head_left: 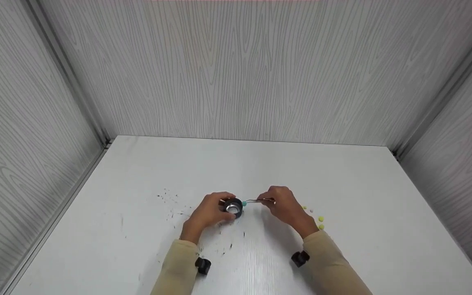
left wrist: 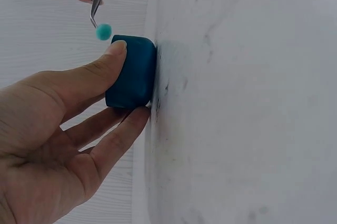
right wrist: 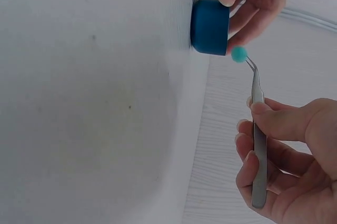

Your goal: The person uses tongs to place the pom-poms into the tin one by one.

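Saw left hand curved round a sm. cup, thumb on one side & fingertips on the other, spread only as wide as the cup. Found cup upright on the table, mouth up: rounded at bottom edge, straight at rim, smooth outside, blue in wrist views, almost black in head view, w/ shiny, metal-like inside.

Saw right hand pinching tweezers btwn thumb & fingers, w/ other fingers bent along the handle. Noted smooth grey metal, long flat handle, thin bent tips. Btwn these tips, saw a turquoise ball, round & soft-looking, just beside cup's rim on R side; could not tell if touching.

Noted table white & smooth, w/ thin, irregular dark marks, mostly around left forearm. Near right wrist, saw few yellow balls, sm. & round, plus one pale bit, too sm. to identify. Behind, noted grey wall w/ wavy wood-grain pattern. On both arms, saw beige sleeves, plain, w/ an angular black block at each.
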Demonstrator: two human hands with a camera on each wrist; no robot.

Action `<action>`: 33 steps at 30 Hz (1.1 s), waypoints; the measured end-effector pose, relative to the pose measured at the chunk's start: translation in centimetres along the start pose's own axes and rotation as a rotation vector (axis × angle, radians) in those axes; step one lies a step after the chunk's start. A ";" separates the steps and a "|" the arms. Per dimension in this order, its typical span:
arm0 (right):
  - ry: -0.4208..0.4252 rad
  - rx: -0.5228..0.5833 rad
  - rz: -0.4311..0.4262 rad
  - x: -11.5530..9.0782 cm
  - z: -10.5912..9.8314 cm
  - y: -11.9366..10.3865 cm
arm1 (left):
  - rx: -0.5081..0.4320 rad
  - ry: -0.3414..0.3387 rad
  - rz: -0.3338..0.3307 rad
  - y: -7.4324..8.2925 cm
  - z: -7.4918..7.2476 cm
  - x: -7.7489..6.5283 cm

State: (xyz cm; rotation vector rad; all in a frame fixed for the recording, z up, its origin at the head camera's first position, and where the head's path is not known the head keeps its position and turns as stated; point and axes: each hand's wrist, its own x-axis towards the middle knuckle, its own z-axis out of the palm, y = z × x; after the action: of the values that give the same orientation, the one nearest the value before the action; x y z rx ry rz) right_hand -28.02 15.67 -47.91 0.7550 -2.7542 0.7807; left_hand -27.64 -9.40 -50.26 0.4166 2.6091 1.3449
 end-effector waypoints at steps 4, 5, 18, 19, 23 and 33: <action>-0.011 0.013 -0.010 0.3 0.7 -0.2 | 0.003 -0.001 0.005 -0.1 0.0 -0.1; -0.015 0.014 -0.011 0.3 0.8 -0.2 | 0.005 -0.003 0.002 -0.1 0.1 -0.1; -0.019 0.018 -0.006 0.0 1.5 0.2 | 0.006 -0.012 -0.001 -0.5 0.3 0.0; -0.020 0.019 0.004 -0.1 1.4 0.3 | 0.006 -0.013 -0.004 -0.5 0.3 0.0; -0.012 0.016 0.015 -0.4 1.1 0.6 | 0.011 -0.014 -0.009 -0.5 0.2 0.0; 0.042 0.039 -0.004 -1.3 -1.9 2.4 | 0.031 -0.026 -0.016 -0.1 0.0 -0.1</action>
State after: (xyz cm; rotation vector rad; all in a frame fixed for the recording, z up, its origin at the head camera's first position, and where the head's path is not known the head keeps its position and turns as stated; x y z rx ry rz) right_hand -28.09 18.98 -47.75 0.7422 -2.7066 0.8424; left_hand -27.60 -9.46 -50.37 0.4138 2.6094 1.2863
